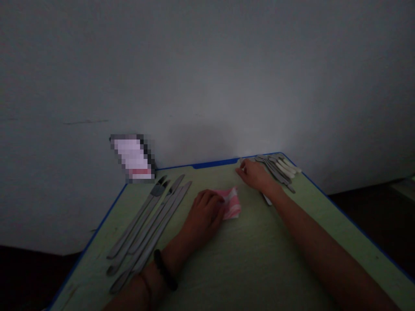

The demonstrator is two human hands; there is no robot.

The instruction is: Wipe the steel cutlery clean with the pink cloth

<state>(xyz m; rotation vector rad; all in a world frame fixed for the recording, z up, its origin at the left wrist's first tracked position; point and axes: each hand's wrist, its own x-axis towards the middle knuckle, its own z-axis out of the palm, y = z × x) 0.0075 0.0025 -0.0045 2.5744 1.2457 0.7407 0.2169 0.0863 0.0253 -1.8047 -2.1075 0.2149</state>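
Observation:
My left hand (205,212), with a dark beaded band at its wrist, rests near the middle of the table with its fingers curled over a pink and white cloth (232,203). Farther back, my right hand (254,173) has its fingers bent together over a piece of metal cutlery. Only that piece's handle end (267,199) shows clearly, below the wrist; its kind is hidden. Just right of this hand lie several metal utensils (275,169), spoon-like at the far end, and several white-handled pieces (285,167). Left of my left hand, several long table knives (152,220) lie side by side.
The light green table (253,263) has a blue edge and stands against a grey wall (207,77). At its back left corner a phone-like device (132,157) with a blurred, bright screen leans upright. The room is dim, with dark floor on both sides.

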